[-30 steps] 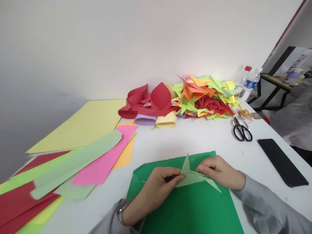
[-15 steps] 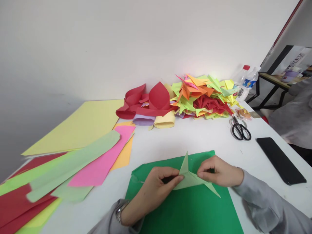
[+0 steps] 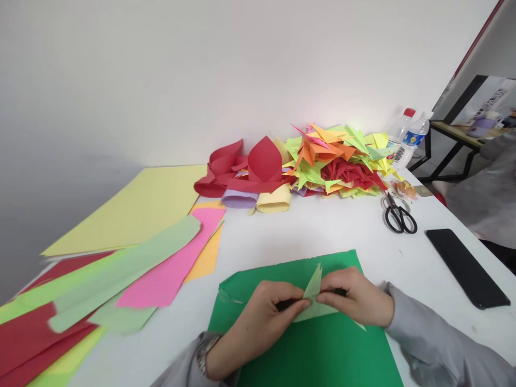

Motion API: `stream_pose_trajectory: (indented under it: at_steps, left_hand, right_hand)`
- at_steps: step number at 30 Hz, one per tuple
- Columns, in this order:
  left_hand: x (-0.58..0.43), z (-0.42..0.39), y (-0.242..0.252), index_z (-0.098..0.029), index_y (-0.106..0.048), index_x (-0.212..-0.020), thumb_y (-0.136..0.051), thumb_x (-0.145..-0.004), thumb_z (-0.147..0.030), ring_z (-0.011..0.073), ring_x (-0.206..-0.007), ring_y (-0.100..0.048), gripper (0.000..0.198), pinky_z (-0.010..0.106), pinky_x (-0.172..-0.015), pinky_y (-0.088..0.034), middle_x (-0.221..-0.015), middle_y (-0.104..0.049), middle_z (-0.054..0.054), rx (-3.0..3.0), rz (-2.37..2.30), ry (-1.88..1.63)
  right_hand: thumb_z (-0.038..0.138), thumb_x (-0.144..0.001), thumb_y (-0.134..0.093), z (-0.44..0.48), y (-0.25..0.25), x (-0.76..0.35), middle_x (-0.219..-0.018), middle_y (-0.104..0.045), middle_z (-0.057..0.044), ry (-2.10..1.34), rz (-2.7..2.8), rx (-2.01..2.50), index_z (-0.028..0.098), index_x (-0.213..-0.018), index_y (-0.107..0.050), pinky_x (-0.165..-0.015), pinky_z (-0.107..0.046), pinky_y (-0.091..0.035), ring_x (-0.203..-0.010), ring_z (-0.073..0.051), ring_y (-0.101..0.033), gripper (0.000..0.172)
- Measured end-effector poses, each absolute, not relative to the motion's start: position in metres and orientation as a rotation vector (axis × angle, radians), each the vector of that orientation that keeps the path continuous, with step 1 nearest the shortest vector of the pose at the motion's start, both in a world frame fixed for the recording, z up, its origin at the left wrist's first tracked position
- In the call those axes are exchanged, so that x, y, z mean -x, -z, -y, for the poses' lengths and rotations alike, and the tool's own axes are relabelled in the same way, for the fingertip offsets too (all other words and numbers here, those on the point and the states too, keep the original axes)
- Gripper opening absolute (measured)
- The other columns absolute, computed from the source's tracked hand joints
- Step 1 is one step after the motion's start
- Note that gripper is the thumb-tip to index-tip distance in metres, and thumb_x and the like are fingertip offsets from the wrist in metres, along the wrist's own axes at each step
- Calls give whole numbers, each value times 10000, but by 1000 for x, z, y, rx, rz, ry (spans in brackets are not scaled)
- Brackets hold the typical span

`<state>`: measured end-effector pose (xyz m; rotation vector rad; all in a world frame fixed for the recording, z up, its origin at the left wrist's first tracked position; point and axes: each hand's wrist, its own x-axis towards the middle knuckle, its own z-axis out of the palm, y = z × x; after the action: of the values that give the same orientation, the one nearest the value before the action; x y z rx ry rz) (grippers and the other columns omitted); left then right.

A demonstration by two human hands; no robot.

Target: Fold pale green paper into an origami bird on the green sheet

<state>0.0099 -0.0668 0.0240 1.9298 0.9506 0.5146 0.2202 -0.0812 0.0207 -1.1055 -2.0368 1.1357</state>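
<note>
Over a green sheet (image 3: 314, 355), a pale green folded paper (image 3: 313, 285) is pinched between my two hands. My left hand (image 3: 266, 317) grips it from the left, thumb and forefinger closed on its middle. On the other side my right hand (image 3: 357, 295) is closed too, its thumb and fingertips at the base of the upright point. That point rises between the hands, while another tip shows below my right hand. Much of the paper's middle is hidden by my fingers.
Coloured paper strips (image 3: 169, 258) and a large yellow sheet (image 3: 133, 209) lie at left. Rolled red paper shapes (image 3: 264, 161) and a heap of folded papers (image 3: 338, 161) are along the wall. Scissors (image 3: 399, 215), a black phone (image 3: 467, 266) and bottles (image 3: 415, 131) are at right. Someone's grey sleeve (image 3: 479, 188) shows beyond.
My right hand has moved left, close to my left hand, and now pinches the folded paper near its upright point. That point leans a little more to the right.
</note>
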Motion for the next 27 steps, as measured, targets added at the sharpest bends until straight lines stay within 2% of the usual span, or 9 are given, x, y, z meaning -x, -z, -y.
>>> stream_pose_trajectory:
  at_steps: [4, 9, 12, 17, 23, 27]
  left_hand:
    - [-11, 67, -25, -189, -311, -519, -465, -856, -323, 92, -512, -248, 395, 247, -489, -191, -534, -231, -57, -1888, -950, -483]
    - [-12, 70, -27, -193, -247, -527, -489, -842, -293, 89, -509, -239, 409, 253, -490, -192, -526, -226, -60, -1847, -889, -442]
    - [-13, 72, -27, -192, -250, -525, -492, -833, -265, 89, -505, -235, 399, 254, -487, -189, -526, -231, -61, -1842, -870, -422]
    - [-13, 72, -29, -187, -269, -520, -506, -818, -242, 87, -502, -234, 384, 251, -485, -188, -518, -231, -64, -1818, -860, -408]
    - [-13, 71, -27, -188, -257, -519, -510, -814, -249, 86, -500, -228, 393, 252, -483, -186, -514, -224, -64, -1813, -860, -378]
    - [-13, 71, -26, -183, -277, -521, -517, -804, -248, 85, -503, -238, 377, 247, -483, -189, -512, -235, -64, -1816, -857, -374]
  right_hand:
    - [395, -896, -548, 84, -18, -216, -518, -424, 61, -1160, 1943, 1130, 174, -657, -583, -463, -213, -290, -477, -79, -359, 327]
    - [494, -851, -591, 84, -16, -212, -557, -479, 35, -1240, 1770, 1173, 180, -599, -518, -481, -221, -314, -527, -93, -400, 409]
    - [547, -854, -567, 84, -16, -211, -561, -510, 17, -1317, 1646, 1166, 174, -581, -536, -501, -236, -332, -538, -101, -420, 464]
    - [536, -872, -547, 84, -16, -210, -532, -515, 10, -1320, 1599, 1130, 168, -537, -565, -513, -246, -337, -530, -101, -437, 498]
    - [504, -804, -647, 84, -11, -209, -535, -551, 5, -1321, 1497, 1172, 159, -638, -657, -476, -238, -323, -500, -98, -429, 384]
    - [509, -785, -664, 83, -11, -208, -502, -531, 13, -1338, 1453, 1188, 159, -592, -637, -459, -236, -295, -480, -89, -390, 400]
